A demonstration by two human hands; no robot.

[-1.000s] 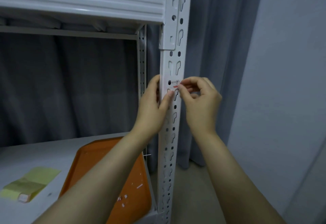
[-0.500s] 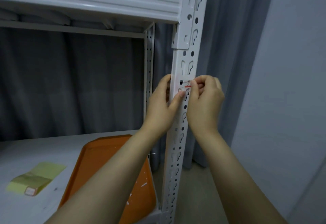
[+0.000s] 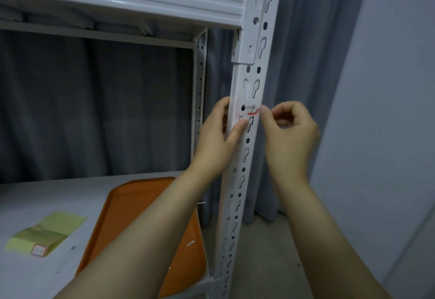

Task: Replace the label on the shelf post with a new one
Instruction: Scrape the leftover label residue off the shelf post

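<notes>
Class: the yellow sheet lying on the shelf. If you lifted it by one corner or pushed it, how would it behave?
The yellow sheet looks thin and creased, so it would probably droop rather than stay stiff. Lying flat on the smooth shelf, it would likely slide at a light push. It seems very light for its size.

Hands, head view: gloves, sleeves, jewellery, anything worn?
Nothing worn that shows. The left hand and right hand are bare: no gloves, rings or markings visible. The left forearm and right forearm are bare down to the bottom edge of the frame, with no sleeve, watch or band in view.
</notes>
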